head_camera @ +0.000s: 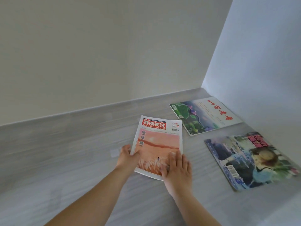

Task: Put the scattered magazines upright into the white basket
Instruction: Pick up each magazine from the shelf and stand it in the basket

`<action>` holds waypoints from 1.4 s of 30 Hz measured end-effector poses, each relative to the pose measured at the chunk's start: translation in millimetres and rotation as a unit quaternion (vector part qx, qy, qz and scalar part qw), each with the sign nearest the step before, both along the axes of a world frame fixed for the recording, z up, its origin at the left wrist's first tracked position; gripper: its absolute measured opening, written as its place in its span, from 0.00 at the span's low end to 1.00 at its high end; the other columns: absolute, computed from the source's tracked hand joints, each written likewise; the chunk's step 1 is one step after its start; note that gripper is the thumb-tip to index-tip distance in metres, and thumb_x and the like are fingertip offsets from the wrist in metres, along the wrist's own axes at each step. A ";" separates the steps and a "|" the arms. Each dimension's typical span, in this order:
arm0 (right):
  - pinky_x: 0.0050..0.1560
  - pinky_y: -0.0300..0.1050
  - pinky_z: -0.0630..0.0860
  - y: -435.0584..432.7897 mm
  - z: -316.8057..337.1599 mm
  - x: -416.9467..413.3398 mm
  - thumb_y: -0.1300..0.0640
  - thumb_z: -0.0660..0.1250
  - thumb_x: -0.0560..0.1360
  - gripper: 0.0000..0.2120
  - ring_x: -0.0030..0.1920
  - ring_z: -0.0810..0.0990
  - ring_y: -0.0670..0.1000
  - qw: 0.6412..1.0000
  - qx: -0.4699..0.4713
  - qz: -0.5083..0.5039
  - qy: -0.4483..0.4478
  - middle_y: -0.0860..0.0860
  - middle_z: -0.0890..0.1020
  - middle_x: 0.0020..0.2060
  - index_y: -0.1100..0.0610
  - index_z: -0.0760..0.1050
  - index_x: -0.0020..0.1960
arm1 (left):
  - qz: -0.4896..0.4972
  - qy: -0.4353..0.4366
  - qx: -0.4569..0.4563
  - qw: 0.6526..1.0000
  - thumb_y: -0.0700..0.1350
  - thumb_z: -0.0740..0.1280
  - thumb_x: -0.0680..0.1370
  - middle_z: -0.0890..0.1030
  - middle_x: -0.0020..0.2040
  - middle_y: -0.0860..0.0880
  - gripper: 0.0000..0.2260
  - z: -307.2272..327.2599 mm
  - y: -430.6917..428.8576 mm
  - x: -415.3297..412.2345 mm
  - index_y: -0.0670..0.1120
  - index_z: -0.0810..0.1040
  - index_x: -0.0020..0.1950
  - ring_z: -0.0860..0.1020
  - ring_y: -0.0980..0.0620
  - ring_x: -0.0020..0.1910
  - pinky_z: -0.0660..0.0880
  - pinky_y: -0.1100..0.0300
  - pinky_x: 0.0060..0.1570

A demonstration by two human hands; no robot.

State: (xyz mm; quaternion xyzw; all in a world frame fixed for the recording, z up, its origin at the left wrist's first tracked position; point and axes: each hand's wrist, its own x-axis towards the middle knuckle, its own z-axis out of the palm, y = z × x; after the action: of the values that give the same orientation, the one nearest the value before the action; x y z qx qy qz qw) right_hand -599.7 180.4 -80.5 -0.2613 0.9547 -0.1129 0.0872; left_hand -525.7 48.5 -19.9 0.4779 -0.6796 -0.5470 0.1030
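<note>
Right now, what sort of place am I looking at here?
Probably a corner of a room in a home, though little shows. Three magazines, pink-covered, green landscape and blue, lie on a pale grey wood-grain floor where two plain white walls meet.

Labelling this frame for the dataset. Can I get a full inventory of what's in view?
Pink-covered magazine with red title banner: 1, pink, red and white, flat on the floor at centre, under both hands.
Green landscape-cover magazine with red lettering: 1, green, blue and white, flat on the floor by the right wall, farthest back.
Blue-toned magazine with a figure on its cover: 1, blue, green and red, flat on the floor at right, nearest.
Pale grey wood-grain floor: 1, grey, below.
Plain walls: 2, off-white, meeting at a corner.
White basket: not in view.
Left hand: 1, gripping the pink magazine's left edge.
Right hand: 1, flat on its lower right corner.
</note>
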 end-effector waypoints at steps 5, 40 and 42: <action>0.74 0.50 0.42 2.6 4.9 0.3 0.42 0.48 0.76 0.30 0.74 0.47 0.55 1.000 -0.010 0.004 0.002 0.54 0.49 0.75 0.53 0.46 0.73 | -0.052 -0.092 -0.063 0.992 0.38 0.54 0.76 0.74 0.46 0.45 0.09 14.8 1.9 -14.9 0.42 0.66 0.55 0.74 0.43 0.44 0.70 0.54 0.45; 0.46 0.50 0.74 -392.8 181.0 398.3 0.68 0.58 0.70 0.15 0.42 0.77 0.58 0.800 -0.421 0.168 -0.394 0.56 0.81 0.38 0.51 0.77 0.34 | 0.275 0.102 -0.331 0.897 0.41 0.62 0.76 0.75 0.45 0.53 0.10 107.1 -292.0 505.8 0.45 0.73 0.57 0.74 0.51 0.43 0.67 0.60 0.44; 0.50 0.55 0.76 -412.9 191.0 410.9 0.68 0.59 0.70 0.15 0.41 0.77 0.61 0.802 -0.419 0.174 -0.387 0.64 0.82 0.42 0.52 0.77 0.34 | 0.295 0.119 -0.324 0.891 0.39 0.64 0.74 0.76 0.43 0.53 0.11 110.4 -307.9 522.8 0.44 0.74 0.56 0.75 0.52 0.42 0.69 0.60 0.42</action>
State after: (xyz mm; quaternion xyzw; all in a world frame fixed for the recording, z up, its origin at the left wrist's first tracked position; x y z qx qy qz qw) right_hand -188.9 -232.5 110.5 -0.3688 0.6394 -0.5770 0.3496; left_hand -2.9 -259.4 90.5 0.5277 -0.6293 -0.2935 0.4892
